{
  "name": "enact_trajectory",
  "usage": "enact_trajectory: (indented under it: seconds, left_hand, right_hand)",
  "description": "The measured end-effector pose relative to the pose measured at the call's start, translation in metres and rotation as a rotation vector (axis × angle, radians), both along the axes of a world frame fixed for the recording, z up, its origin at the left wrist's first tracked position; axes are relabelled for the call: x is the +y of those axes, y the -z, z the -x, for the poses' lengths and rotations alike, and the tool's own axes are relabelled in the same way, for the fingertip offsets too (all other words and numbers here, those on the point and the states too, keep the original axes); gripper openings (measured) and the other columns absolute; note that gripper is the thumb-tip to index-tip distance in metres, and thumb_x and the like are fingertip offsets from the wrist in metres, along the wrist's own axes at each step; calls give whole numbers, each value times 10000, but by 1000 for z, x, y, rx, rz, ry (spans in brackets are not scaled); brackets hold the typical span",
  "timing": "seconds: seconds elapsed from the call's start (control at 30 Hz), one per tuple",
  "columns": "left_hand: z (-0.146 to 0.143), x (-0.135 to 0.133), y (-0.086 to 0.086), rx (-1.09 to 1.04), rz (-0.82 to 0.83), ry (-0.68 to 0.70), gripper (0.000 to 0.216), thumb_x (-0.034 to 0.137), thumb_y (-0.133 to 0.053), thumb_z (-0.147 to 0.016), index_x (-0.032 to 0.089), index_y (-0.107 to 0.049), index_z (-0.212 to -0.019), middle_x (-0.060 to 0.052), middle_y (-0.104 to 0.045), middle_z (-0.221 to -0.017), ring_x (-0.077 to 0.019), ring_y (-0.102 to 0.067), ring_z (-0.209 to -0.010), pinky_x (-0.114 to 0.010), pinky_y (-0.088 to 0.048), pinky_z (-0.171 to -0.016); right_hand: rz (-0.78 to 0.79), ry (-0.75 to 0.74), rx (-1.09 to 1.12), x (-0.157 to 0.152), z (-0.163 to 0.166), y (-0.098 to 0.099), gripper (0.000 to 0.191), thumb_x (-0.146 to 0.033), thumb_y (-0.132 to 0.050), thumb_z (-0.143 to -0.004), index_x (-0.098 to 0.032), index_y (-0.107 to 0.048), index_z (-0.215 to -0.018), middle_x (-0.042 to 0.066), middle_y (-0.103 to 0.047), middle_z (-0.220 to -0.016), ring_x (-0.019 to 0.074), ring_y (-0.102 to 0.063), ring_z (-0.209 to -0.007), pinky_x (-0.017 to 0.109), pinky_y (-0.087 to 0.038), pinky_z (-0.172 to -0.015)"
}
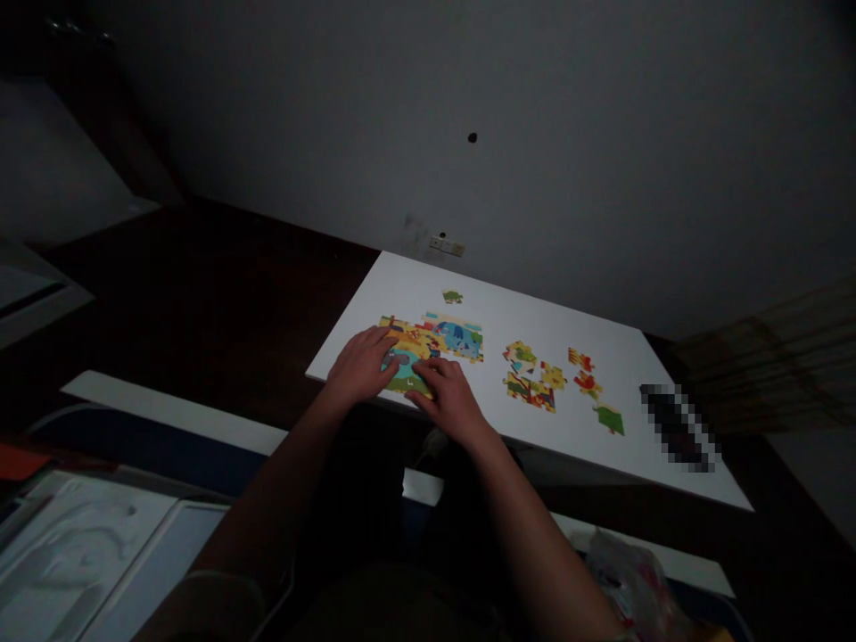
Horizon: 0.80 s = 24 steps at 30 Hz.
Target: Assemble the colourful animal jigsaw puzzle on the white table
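Seen from the head camera, the left hand (361, 367) and right hand (449, 399) lie flat, fingers loosely spread, pressing on the joined puzzle section (428, 352) near the white counter's (621, 357) front-left edge. Loose puzzle pieces (531, 374) sit just right.

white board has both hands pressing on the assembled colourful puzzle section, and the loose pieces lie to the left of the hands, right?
Not quite. In the head view both hands, left and right, do rest on the assembled colourful puzzle section on the white board, but the loose colourful puzzle pieces lie to the right of the hands, not the left.
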<state>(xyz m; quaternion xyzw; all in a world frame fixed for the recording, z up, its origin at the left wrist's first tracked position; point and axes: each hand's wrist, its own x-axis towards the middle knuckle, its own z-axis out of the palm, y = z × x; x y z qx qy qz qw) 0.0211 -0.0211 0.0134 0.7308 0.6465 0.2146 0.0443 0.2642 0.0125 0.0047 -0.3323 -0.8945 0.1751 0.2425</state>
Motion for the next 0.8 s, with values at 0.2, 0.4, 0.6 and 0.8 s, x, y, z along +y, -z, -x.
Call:
enact_trajectory:
  seconds: [0.2, 0.4, 0.6, 0.8]
  left_hand:
    - [0, 0, 1, -15, -3, 4, 442, 383, -566, -1076, 210, -686, -1465, -154, -609, -1628, -358, -535, -1526, -567, -418, -1299]
    - [1, 1, 5, -10, -25, 13, 446, 388, -569, -1081, 182, -685, -1460, -165, -610, -1620, -365, -539, -1517, -554, -426, -1291]
    - [0, 1, 2, -1, -16, 0, 441, 372, -584, -1073, 183, -687, -1459, -159, -616, -1617, -359, -544, -1515, -547, -425, -1295]
    - [1, 2, 4, -16, -3, -4, 461, 375, -597, -1067, 205, -681, -1488, -147, -600, -1643, -356, -530, -1536, -558, -421, -1302]
  right_hand:
    - [-42, -1, -12, -1, -2, 3, 422, -429, -858, -992, -299, -793, -1389, 104, -734, -1446, 374, -619, -1282, 591, -548, -1125]
    - [-36, 23, 76, -3, -4, 7, 438, -419, -916, -941, -259, -816, -1337, 101, -775, -1432, 345, -663, -1209, 540, -572, -1086]
    - [-98, 28, -5, -5, -4, 4, 307, -442, -887, -967, -267, -870, -1219, 96, -767, -1453, 346, -648, -1260, 544, -547, -1118]
    - [-184, 98, -133, -23, -11, -1, 338, -395, -678, -1108, -259, -789, -1397, 149, -727, -1400, 338, -652, -1277, 508, -569, -1065]
